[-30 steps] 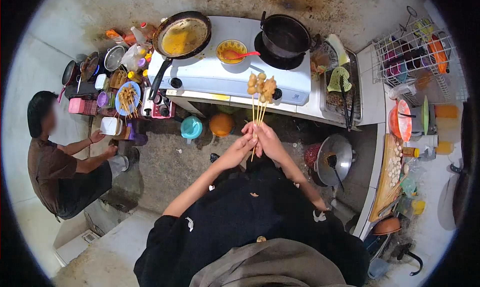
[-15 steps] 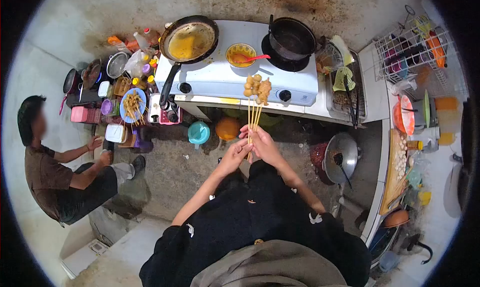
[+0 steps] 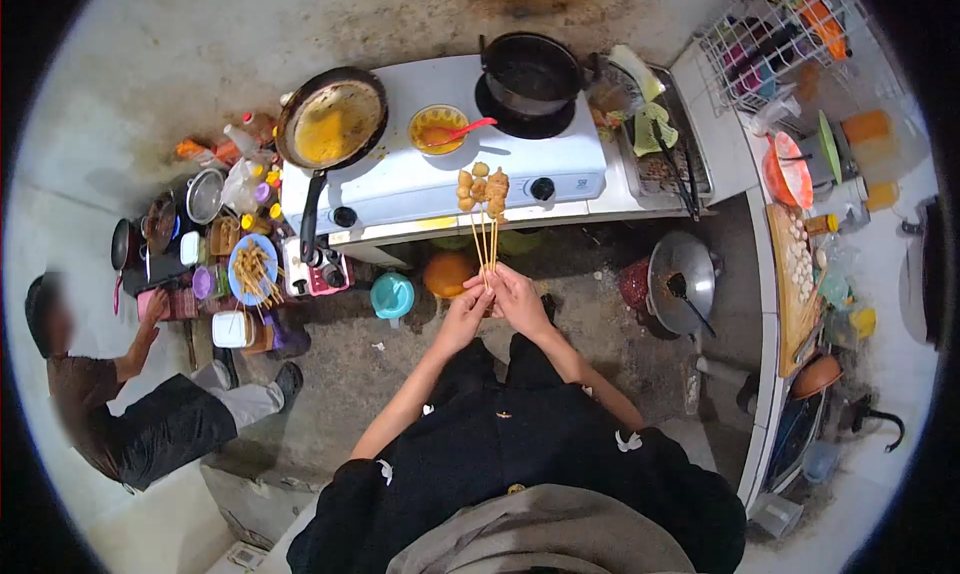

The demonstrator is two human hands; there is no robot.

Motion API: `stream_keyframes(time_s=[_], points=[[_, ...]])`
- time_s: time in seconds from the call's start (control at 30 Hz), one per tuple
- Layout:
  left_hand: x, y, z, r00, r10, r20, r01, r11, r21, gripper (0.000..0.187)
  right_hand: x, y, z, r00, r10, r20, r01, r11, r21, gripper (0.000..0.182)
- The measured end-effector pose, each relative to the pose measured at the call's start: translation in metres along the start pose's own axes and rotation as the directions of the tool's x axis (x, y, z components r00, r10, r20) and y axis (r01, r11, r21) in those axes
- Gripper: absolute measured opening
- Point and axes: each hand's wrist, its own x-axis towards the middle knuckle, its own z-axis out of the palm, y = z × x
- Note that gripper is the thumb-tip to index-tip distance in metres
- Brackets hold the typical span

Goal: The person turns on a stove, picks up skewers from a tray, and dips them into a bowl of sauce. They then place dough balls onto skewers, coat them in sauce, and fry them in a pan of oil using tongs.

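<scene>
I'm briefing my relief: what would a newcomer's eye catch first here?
Likely the skewers at the centre, pinched by the left hand and right hand. Next, the red spoon in a bowl on the stove, between pan and pot. Then the person in a brown top at far left.

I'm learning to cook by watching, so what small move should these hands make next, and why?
Probably carry the skewers forward and left, over the frying pan: the left hand and right hand hold them by the bare sticks, food ends toward the stove, and the pan shows a yellow layer but no skewers.
</scene>
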Motion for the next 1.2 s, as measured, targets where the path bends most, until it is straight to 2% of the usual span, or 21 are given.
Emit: stream_keyframes(time_s=[0.07, 0.13, 0.2, 0.23, 0.3, 0.43, 0.6, 0.63, 0.67, 0.73, 0.77, 0.8, 0.83, 0.93, 0.97, 1.07, 1.13, 1.2], points=[[0.012, -0.010, 0.003, 0.992, 0.032, 0.125, -0.038, 0.998, 0.046, 0.026, -0.005, 0.003, -0.012, 0.999, 0.040, -0.009, -0.040, 0.999, -0.005, 0.027], [0.022, -0.020, 0.014, 0.993, 0.044, 0.107, -0.049, 0.998, 0.048, 0.027, -0.007, 0.001, -0.025, 0.995, 0.036, -0.089, -0.033, 0.998, 0.044, 0.026], [0.030, -0.013, 0.030, 0.999, 0.001, 0.040, -0.011, 0.969, 0.247, 0.026, -0.008, 0.015, -0.046, 0.990, -0.023, -0.136, 0.025, 1.000, 0.011, 0.026], [0.036, -0.015, 0.041, 0.998, -0.004, 0.055, -0.010, 0.968, 0.250, 0.026, -0.009, 0.022, -0.058, 0.983, -0.084, -0.161, 0.081, 0.996, -0.026, 0.026], [0.051, -0.022, 0.066, 0.998, 0.020, -0.062, -0.006, 0.974, 0.227, 0.022, -0.014, 0.024, -0.083, 0.981, -0.057, -0.183, 0.057, 0.998, -0.003, 0.025], [0.098, -0.043, 0.119, 1.000, -0.023, -0.008, 0.024, 0.990, 0.142, 0.020, -0.018, 0.042, -0.153, 0.973, 0.001, -0.231, 0.007, 0.999, 0.034, 0.027], [0.180, -0.064, 0.194, 0.986, -0.105, 0.129, 0.068, 0.961, 0.267, 0.022, -0.009, 0.070, -0.272, 0.984, 0.037, -0.175, -0.015, 0.992, 0.122, 0.032], [0.198, -0.077, 0.208, 0.985, -0.109, 0.130, 0.084, 0.980, 0.180, 0.021, -0.003, 0.078, -0.297, 0.983, 0.035, -0.179, -0.032, 0.999, 0.022, 0.033], [0.216, -0.081, 0.221, 0.985, -0.109, 0.132, 0.083, 0.979, 0.184, 0.021, 0.005, 0.083, -0.318, 0.982, 0.031, -0.185, -0.047, 0.996, -0.080, 0.033], [0.245, -0.089, 0.243, 0.965, -0.198, 0.174, 0.177, 0.976, 0.126, 0.018, 0.019, 0.093, -0.353, 0.979, 0.053, -0.197, -0.065, 0.996, -0.055, 0.033], [0.253, -0.078, 0.255, 0.941, -0.306, 0.142, 0.291, 0.950, 0.114, 0.016, 0.024, 0.092, -0.366, 0.973, 0.078, -0.219, -0.116, 0.980, -0.162, 0.032], [0.265, -0.090, 0.260, 0.946, -0.297, 0.126, 0.289, 0.954, 0.085, 0.016, 0.029, 0.093, -0.378, 0.966, 0.101, -0.239, -0.166, 0.948, -0.270, 0.031], [0.275, -0.101, 0.263, 0.941, -0.313, 0.128, 0.309, 0.950, 0.049, 0.016, 0.035, 0.099, -0.385, 0.960, 0.124, -0.253, -0.176, 0.964, -0.197, 0.028], [0.294, -0.108, 0.275, 0.932, -0.342, 0.119, 0.346, 0.938, -0.015, 0.016, 0.044, 0.101, -0.404, 0.958, 0.173, -0.228, -0.215, 0.961, -0.175, 0.028], [0.296, -0.107, 0.277, 0.923, -0.366, 0.115, 0.372, 0.927, -0.036, 0.017, 0.047, 0.106, -0.408, 0.970, 0.152, -0.190, -0.171, 0.981, -0.090, 0.029], [0.300, -0.111, 0.286, 0.909, -0.411, 0.067, 0.416, 0.902, -0.116, 0.017, 0.050, 0.122, -0.419, 0.965, 0.177, -0.195, -0.200, 0.975, -0.102, 0.027], [0.303, -0.114, 0.287, 0.910, -0.403, 0.094, 0.414, 0.896, -0.163, 0.018, 0.052, 0.127, -0.425, 0.960, 0.191, -0.207, -0.216, 0.970, -0.107, 0.027], [0.303, -0.111, 0.292, 0.914, -0.389, 0.119, 0.406, 0.888, -0.217, 0.020, 0.053, 0.129, -0.429, 0.975, 0.122, -0.186, -0.151, 0.977, -0.148, 0.028]])
